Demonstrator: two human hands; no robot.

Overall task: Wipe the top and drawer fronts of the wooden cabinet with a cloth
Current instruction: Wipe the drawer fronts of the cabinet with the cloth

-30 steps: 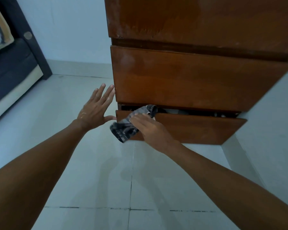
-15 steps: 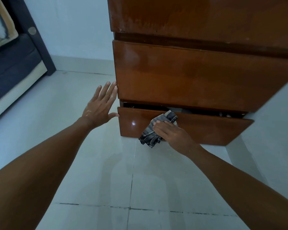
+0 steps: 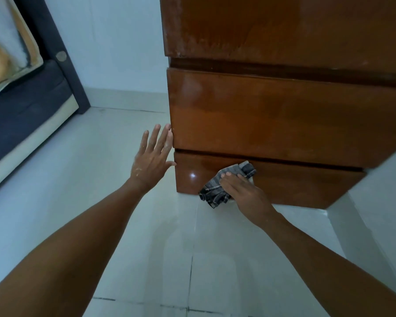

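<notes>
The brown wooden cabinet [image 3: 284, 115] fills the upper right, showing three glossy drawer fronts. My right hand [image 3: 242, 191] presses a grey checked cloth [image 3: 217, 191] flat against the bottom drawer front [image 3: 295, 186], near its left half. The cloth hangs down to the drawer's lower edge. My left hand [image 3: 150, 160] is open with fingers spread, its fingertips touching the left edge of the middle drawer front [image 3: 284, 124]. The cabinet's top is out of view.
Pale floor tiles [image 3: 146, 248] stretch in front of the cabinet. A dark bed frame with a navy mattress and a pillow [image 3: 21, 110] stands at the left. A light wall [image 3: 380, 213] runs close along the cabinet's right side.
The bottom drawer, slightly open a second ago, now sits closed. My right hand slid the cloth rightward and down its front. My left hand stayed by the cabinet's left edge.
</notes>
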